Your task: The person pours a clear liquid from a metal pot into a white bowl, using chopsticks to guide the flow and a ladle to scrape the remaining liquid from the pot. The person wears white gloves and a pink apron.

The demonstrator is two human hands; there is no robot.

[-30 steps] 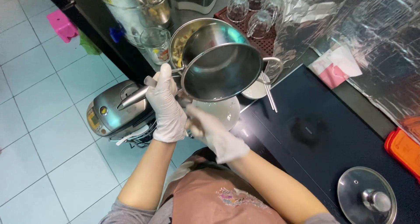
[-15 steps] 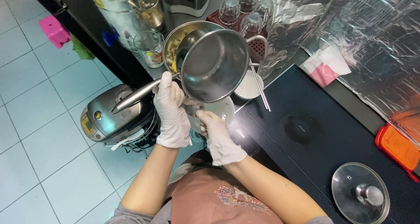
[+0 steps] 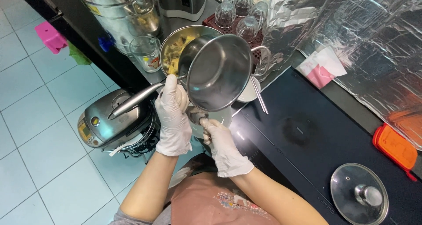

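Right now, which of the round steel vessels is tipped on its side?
The saucepan gripped at its long handle by the left hand, its opening facing the camera. The bowl of yellow food behind it and the big steel pot sit upright.

Black cooktop surface (image 3: pixel 307 132): 1 glass lid (image 3: pixel 359 199) with a metal knob lies flat near its right corner. Dark counter (image 3: pixel 176 25) beyond: a bowl of yellow food (image 3: pixel 176 49), 1 glass mug (image 3: pixel 146 52), a red rack of upturned glasses (image 3: pixel 239 14), large steel pots (image 3: pixel 118 9). Tiled floor (image 3: pixel 39 93): 1 silver rice cooker (image 3: pixel 112 119), 1 pink stool (image 3: pixel 51 36).
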